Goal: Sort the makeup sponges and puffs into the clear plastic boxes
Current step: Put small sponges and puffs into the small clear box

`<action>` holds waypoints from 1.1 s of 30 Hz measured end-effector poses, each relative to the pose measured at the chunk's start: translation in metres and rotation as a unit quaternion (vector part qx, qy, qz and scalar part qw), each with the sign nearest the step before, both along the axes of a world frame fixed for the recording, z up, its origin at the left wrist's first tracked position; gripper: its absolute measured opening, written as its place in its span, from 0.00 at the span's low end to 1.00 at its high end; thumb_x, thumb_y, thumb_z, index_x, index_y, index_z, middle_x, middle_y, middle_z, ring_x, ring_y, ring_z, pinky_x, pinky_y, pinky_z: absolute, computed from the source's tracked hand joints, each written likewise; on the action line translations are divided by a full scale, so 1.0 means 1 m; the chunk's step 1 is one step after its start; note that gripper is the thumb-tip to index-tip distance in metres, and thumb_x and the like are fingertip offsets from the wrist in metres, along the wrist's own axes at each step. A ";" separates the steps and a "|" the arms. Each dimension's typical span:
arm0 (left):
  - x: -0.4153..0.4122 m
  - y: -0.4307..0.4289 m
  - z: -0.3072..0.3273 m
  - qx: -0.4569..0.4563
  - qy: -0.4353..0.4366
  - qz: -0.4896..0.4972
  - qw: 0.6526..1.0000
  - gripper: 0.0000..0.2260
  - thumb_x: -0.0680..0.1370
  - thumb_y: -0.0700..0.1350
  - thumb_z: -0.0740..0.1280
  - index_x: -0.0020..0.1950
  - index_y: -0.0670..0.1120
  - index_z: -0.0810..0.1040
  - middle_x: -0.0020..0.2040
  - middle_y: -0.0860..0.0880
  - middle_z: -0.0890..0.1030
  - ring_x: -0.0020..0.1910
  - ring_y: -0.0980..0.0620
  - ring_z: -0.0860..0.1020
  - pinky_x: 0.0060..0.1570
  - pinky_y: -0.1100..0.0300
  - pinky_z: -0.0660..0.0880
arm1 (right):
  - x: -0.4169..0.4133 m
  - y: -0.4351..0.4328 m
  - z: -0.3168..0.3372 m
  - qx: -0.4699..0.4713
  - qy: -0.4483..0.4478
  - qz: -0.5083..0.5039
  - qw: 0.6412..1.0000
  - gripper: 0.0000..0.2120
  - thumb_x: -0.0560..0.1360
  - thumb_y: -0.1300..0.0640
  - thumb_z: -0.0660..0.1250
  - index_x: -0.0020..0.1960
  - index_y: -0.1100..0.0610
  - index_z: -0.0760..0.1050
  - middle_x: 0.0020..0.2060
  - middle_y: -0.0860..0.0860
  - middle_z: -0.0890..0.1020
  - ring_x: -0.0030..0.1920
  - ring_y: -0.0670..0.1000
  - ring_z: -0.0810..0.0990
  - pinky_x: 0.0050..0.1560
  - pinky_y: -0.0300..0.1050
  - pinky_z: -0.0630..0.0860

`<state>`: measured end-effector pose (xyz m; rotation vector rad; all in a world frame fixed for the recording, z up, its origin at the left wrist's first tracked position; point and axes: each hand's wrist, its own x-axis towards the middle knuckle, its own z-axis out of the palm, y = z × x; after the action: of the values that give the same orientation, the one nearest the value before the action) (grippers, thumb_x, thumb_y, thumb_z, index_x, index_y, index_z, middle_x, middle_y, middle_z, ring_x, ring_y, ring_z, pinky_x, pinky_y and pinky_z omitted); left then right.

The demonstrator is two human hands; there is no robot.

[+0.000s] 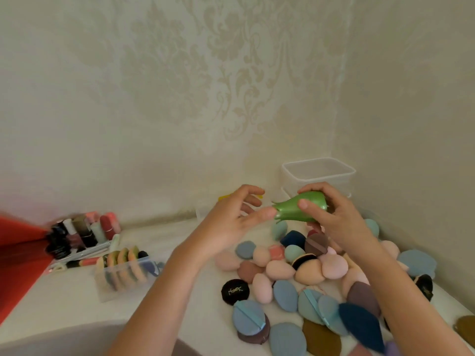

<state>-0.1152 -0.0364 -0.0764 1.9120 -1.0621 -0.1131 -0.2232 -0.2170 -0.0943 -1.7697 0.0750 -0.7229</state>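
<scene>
My right hand (326,214) grips the wide end of a shiny green, pear-shaped sponge case (293,209), held up above the table. My left hand (236,219) touches its narrow end with the thumb while the other fingers stay relaxed. Below my hands lies a pile of makeup sponges and puffs (303,276) in pink, blue, brown and teal. A clear plastic box (318,173), seemingly empty, stands in the back corner behind my hands. Another clear box (120,278) at the left holds several upright puffs.
A black round compact (235,291) lies at the pile's left edge. Lipsticks, bottles and other cosmetics (82,232) crowd the far left beside a red object (18,255). Patterned walls close in behind and to the right. A yellow item (225,197) peeks out behind my left hand.
</scene>
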 end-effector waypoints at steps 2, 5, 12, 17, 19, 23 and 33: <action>0.010 0.039 0.004 0.038 -0.033 0.043 0.998 0.20 0.68 0.62 0.67 0.56 0.56 0.74 0.51 0.56 0.78 0.50 0.60 0.77 0.48 0.69 0.71 | -0.002 0.003 0.001 0.020 0.008 0.039 0.999 0.15 0.66 0.53 0.72 0.52 0.49 0.76 0.40 0.43 0.81 0.39 0.46 0.78 0.40 0.38 0.78; 0.026 0.097 -0.002 0.151 -0.101 0.142 0.973 0.15 0.75 0.56 0.67 0.59 0.52 0.76 0.54 0.56 0.77 0.54 0.60 0.75 0.51 0.68 0.68 | -0.002 0.017 0.004 -0.003 0.012 0.085 0.996 0.19 0.71 0.67 0.71 0.54 0.47 0.75 0.50 0.49 0.80 0.49 0.47 0.78 0.52 0.38 0.74; 0.031 0.172 -0.026 0.221 0.019 0.213 0.952 0.13 0.81 0.47 0.59 0.46 0.39 0.77 0.33 0.47 0.83 0.30 0.47 0.81 0.29 0.55 0.77 | 0.019 0.083 0.029 -0.105 0.071 0.131 0.983 0.15 0.70 0.59 0.74 0.53 0.46 0.76 0.47 0.44 0.80 0.44 0.44 0.80 0.46 0.35 0.75; 0.030 0.179 -0.045 0.256 -0.103 0.186 0.943 0.12 0.81 0.45 0.58 0.47 0.48 0.80 0.44 0.53 0.79 0.42 0.56 0.75 0.41 0.64 0.69 | 0.057 0.138 0.037 -0.271 0.158 0.018 0.949 0.18 0.68 0.43 0.72 0.50 0.54 0.74 0.42 0.49 0.79 0.41 0.49 0.76 0.42 0.44 0.73; 0.032 0.179 -0.050 0.253 -0.125 0.178 0.943 0.12 0.81 0.44 0.58 0.49 0.49 0.81 0.44 0.54 0.77 0.47 0.54 0.74 0.45 0.62 0.68 | 0.070 0.160 0.030 -0.355 0.188 -0.010 0.916 0.20 0.70 0.42 0.70 0.52 0.55 0.73 0.44 0.51 0.77 0.43 0.51 0.75 0.42 0.45 0.71; 0.035 0.181 -0.054 0.244 -0.145 0.169 0.944 0.12 0.81 0.43 0.58 0.50 0.48 0.82 0.43 0.54 0.76 0.47 0.52 0.74 0.46 0.61 0.68 | 0.089 0.196 0.007 -0.475 0.248 -0.064 0.842 0.22 0.73 0.49 0.69 0.61 0.58 0.69 0.56 0.55 0.73 0.54 0.57 0.76 0.44 0.45 0.68; 0.040 0.184 -0.071 0.185 -0.148 0.190 0.953 0.06 0.76 0.40 0.66 0.44 0.47 0.82 0.42 0.53 0.77 0.46 0.49 0.75 0.43 0.61 0.67 | 0.106 0.223 -0.012 -0.449 0.371 -0.087 0.808 0.31 0.76 0.51 0.67 0.70 0.65 0.58 0.64 0.57 0.68 0.64 0.53 0.71 0.54 0.43 0.74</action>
<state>-0.0754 0.1477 -0.1478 2.5005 -0.8835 0.2153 -0.1174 0.0059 -0.1066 -2.9218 0.4976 -0.1008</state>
